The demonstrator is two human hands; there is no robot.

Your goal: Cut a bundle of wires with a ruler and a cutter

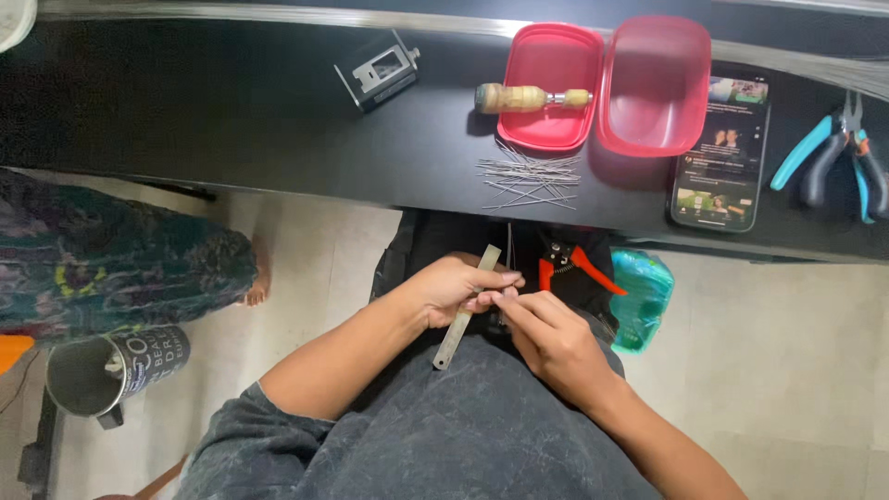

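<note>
table (231, 120): far side, spanning left to right
open box (607, 88): on table, right of clamp (380, 72)
pins (530, 181): near edge, before box
phone (722, 153): right of box
pliers (843, 153): far right
mug (111, 370): floor, near left

1. A smartphone (720, 153) lies flat on the black table (231, 111), right of my open red plastic box (607, 83); its tall lit screen shows small colourful pictures on dark
2. A grey mug (111, 370) with pale lettering stands on the floor at my left
</note>
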